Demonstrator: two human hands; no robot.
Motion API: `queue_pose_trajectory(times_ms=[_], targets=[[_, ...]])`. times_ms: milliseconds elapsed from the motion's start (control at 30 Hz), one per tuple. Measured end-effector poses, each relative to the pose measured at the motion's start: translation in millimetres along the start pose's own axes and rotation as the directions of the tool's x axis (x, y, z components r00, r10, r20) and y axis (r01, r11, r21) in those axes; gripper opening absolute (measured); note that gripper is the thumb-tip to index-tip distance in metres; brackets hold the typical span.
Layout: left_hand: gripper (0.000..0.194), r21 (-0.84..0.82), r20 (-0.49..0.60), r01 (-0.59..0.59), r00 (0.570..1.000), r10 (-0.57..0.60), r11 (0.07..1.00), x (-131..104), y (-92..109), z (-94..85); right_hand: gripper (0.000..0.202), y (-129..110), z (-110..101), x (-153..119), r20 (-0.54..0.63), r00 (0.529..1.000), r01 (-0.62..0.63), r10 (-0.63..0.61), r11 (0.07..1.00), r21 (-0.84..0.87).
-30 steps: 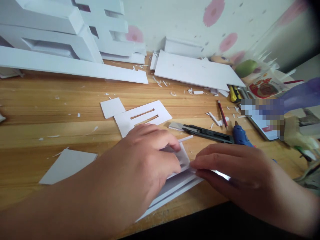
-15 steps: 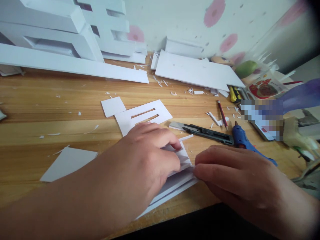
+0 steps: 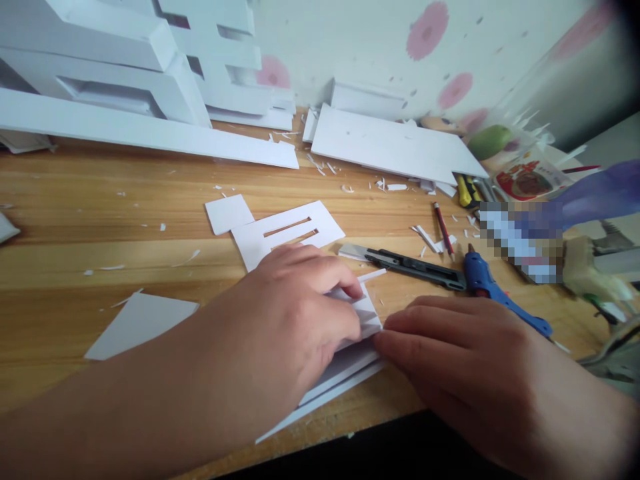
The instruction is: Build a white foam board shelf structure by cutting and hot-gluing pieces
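Note:
Under my left hand point(image 3: 300, 313) lies a white foam-board piece point(image 3: 345, 370) with raised strips, near the table's front edge. My left thumb and fingers are bent around one of its strips, and the palm covers much of it. The fingertips of my right hand point(image 3: 465, 353) press together at the piece's right end; whether anything small is between them is hidden. Just beyond my left hand is a white board with two long slots point(image 3: 320, 217). A utility knife point(image 3: 415, 267) with its blade out and a blue glue gun point(image 3: 493, 290) lie beyond my right hand.
White board structures point(image 3: 115, 80) stand at the back left. A flat white board point(image 3: 390, 140) rests by the wall. A red pencil point(image 3: 443, 230), a yellow-black tool point(image 3: 467, 192) and paper scraps lie at the right. A loose white offcut point(image 3: 140, 323) is near my left forearm.
My right hand has shifted slightly left along the end of the white piece. My left hand stays in place on it. The view has moved a little.

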State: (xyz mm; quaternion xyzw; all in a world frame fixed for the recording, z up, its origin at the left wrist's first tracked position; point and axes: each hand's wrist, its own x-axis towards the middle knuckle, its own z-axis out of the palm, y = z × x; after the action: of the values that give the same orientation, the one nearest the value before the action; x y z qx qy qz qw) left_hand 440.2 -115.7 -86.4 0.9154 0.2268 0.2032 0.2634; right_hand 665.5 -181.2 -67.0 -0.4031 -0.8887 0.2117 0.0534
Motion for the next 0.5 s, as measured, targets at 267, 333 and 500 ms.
queue_pose_trajectory(times_ms=[267, 333, 500], targets=[[0.029, 0.031, 0.010, -0.020, 1.000, 0.020, 0.999, -2.4, -0.1, -0.4, 0.021, -2.5, -1.8, 1.2, -0.088, 0.994, 0.058, -0.065, 0.996, -0.074], [0.030, 0.030, 0.012, -0.017, 1.000, 0.017, 0.999, -2.1, -0.4, 0.3, 0.023, -3.7, -0.1, 3.4, -0.072, 0.994, 0.073, -0.079, 0.994, -0.080], [0.033, 0.023, -0.027, -0.012, 1.000, 0.013, 1.000, -0.8, -0.9, 2.3, 0.023, -6.8, 3.9, 10.1, -0.031, 0.995, 0.091, -0.095, 0.989, -0.117]])
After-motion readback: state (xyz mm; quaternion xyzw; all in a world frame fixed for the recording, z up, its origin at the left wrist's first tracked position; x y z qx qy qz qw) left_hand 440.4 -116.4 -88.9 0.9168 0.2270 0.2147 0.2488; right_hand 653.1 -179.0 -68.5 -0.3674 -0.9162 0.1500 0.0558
